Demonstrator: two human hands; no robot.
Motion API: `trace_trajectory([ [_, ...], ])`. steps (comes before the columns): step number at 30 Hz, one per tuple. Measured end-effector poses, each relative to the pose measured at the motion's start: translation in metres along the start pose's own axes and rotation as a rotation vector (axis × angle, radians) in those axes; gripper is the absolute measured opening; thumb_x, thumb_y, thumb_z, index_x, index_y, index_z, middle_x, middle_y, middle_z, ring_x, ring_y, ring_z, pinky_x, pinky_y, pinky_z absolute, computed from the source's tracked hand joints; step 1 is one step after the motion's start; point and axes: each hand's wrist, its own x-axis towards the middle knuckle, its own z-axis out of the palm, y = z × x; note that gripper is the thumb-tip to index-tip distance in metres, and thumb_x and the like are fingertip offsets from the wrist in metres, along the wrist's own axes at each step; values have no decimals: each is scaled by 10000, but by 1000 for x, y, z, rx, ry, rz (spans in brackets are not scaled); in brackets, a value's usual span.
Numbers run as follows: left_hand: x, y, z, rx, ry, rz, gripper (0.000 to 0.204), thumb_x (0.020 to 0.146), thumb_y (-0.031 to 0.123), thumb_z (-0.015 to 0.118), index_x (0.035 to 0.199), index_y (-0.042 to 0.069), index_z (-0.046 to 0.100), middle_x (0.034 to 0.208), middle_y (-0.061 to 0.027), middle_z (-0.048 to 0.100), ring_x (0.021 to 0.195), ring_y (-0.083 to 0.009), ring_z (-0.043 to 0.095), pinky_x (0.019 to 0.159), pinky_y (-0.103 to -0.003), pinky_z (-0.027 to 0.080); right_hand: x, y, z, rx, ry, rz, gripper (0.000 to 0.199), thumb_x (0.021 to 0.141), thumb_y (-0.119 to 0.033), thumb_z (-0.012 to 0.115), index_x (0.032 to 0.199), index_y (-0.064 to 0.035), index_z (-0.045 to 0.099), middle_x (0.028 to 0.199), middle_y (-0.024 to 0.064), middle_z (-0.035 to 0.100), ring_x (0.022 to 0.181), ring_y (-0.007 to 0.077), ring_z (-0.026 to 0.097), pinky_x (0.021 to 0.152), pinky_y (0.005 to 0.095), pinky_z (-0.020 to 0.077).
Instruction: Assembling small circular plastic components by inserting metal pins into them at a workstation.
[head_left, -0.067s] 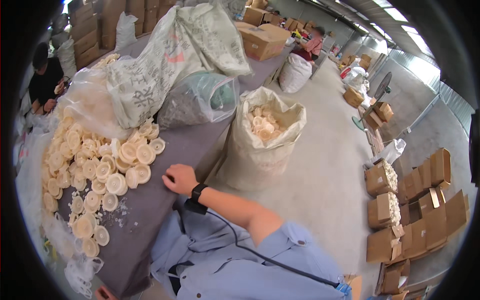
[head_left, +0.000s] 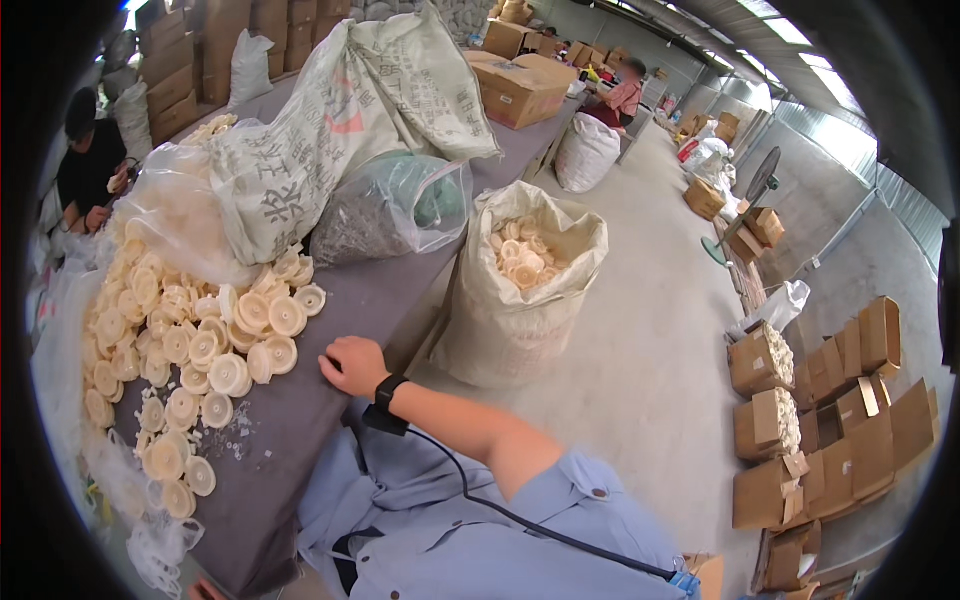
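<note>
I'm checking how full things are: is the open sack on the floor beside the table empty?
No, the open sack holds a heap of cream round discs visible through its mouth.

Daylight fills the hall, soft and even, coming mostly from the roof panels (head_left: 790,30) at the upper right, which blow out to white. The concrete floor (head_left: 650,340) there looks pale and washed. Shadows are faint; a soft one sits under the sack (head_left: 520,290). The fisheye bends the walls and boxes (head_left: 830,420) near the rim, and a black ring closes the corners. The centre is sharp; the edges smear slightly.
</note>
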Motion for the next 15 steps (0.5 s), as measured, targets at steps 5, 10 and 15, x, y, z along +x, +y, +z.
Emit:
trace_trajectory([
  [5,-7,-17,10,-91,115,100,278,815,314,663,831,37,677,735,-109,654,606,-259,598,563,-362,482,-3,-3,-2,2,70,24,209,779,-186,575,610,-72,531,624,93,519,614,296,526,536,411,411],
  [10,-7,-22,13,-57,33,-26,284,826,293,658,877,15,675,807,-144,659,681,-271,610,636,-348,493,-3,1,-2,29,87,-6,214,779,-178,569,604,-60,532,617,99,505,606,294,518,552,409,412],
  [15,-7,-21,2,-127,-44,-88,318,845,319,626,937,18,672,876,-160,660,731,-263,617,683,-349,498,-3,0,-3,61,95,-29,198,772,-166,564,605,-63,540,617,94,496,616,293,509,564,400,415],
])
